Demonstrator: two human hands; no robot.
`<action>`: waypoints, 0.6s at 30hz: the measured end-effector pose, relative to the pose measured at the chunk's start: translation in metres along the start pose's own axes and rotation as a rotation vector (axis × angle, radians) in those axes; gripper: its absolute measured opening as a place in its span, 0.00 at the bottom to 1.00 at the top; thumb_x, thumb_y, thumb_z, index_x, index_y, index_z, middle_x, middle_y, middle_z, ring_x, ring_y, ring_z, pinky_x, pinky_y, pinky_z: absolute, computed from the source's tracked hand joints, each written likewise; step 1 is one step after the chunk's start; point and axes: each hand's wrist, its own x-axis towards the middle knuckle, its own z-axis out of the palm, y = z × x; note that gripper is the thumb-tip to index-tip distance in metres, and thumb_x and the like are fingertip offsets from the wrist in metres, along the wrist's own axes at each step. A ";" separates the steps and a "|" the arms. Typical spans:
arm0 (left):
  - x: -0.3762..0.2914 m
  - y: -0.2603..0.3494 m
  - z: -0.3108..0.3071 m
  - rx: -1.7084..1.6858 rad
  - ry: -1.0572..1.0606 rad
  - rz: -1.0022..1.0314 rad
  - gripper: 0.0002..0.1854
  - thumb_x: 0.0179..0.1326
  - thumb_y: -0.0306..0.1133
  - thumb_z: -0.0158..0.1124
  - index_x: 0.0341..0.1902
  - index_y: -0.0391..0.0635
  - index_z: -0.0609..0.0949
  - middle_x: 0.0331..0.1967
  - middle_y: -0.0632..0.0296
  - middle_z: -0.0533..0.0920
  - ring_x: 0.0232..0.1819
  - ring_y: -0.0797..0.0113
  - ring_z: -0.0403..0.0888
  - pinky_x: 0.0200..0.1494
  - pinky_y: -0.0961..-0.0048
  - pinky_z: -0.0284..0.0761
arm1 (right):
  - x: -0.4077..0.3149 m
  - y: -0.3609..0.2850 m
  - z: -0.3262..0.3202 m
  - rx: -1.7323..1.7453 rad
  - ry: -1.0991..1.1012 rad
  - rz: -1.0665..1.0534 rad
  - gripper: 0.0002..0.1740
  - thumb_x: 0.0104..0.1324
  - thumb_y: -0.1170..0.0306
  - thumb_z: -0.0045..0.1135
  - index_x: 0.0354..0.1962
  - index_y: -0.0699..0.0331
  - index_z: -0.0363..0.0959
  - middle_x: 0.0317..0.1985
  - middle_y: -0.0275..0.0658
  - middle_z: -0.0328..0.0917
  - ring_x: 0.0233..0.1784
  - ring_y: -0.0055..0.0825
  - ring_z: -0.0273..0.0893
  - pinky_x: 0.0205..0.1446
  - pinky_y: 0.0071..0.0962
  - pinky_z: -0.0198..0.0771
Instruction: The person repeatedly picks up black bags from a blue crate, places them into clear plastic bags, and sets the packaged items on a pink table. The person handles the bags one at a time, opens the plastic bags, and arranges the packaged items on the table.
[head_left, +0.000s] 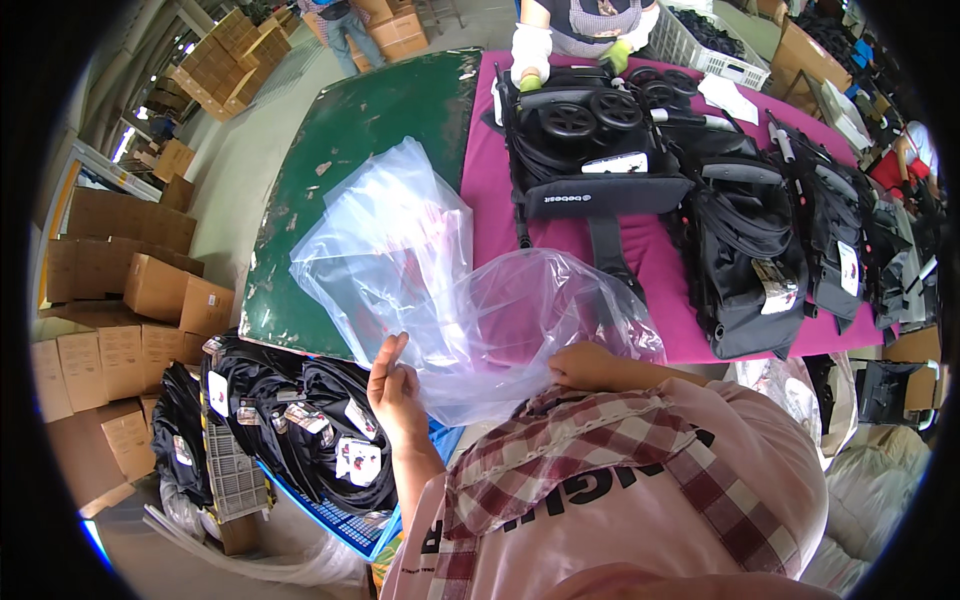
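Observation:
A clear plastic bag (555, 315) is spread out in front of me at the table's near edge, its film puffed up on the right. My right hand (589, 366) is closed on the near rim of this bag. At the bag's left side is my left hand (394, 386), fingers pointing up and partly curled; whether it pinches the film is unclear. More clear plastic bags (397, 202) lie in a loose stack just beyond, over the green tabletop (300, 202). Ahead to the right, a folded black stroller (592, 142) rests wheels up on a magenta cloth (487, 165).
Several more folded strollers (750, 255) line the right side. Across the table a co-worker's gloved hand (530, 81) touches the first stroller. A blue crate (330, 517) of black fabric goods (300, 405) stands below left, cardboard boxes (120, 360) beyond. A white crate (705, 52) is at the back.

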 end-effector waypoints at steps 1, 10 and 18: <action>0.002 0.001 0.004 0.029 0.007 0.039 0.23 0.52 0.18 0.47 0.52 0.38 0.79 0.51 0.53 0.80 0.19 0.85 0.58 0.22 0.89 0.52 | 0.004 0.004 -0.004 0.003 -0.007 -0.012 0.11 0.57 0.62 0.53 0.26 0.62 0.71 0.29 0.44 0.76 0.36 0.46 0.75 0.40 0.43 0.68; 0.030 0.083 0.052 0.078 0.321 0.683 0.27 0.56 0.19 0.43 0.62 0.40 0.72 0.59 0.54 0.75 0.22 0.85 0.60 0.26 0.91 0.56 | 0.013 0.055 -0.040 0.130 -0.028 -0.074 0.13 0.56 0.60 0.55 0.24 0.61 0.72 0.30 0.43 0.77 0.35 0.43 0.76 0.39 0.43 0.68; 0.032 0.042 0.079 0.655 -0.348 0.312 0.17 0.63 0.23 0.47 0.53 0.36 0.78 0.36 0.61 0.83 0.22 0.83 0.66 0.28 0.84 0.65 | 0.021 0.084 -0.028 -0.004 0.032 -0.114 0.10 0.53 0.65 0.51 0.23 0.63 0.75 0.26 0.47 0.78 0.32 0.45 0.78 0.37 0.45 0.71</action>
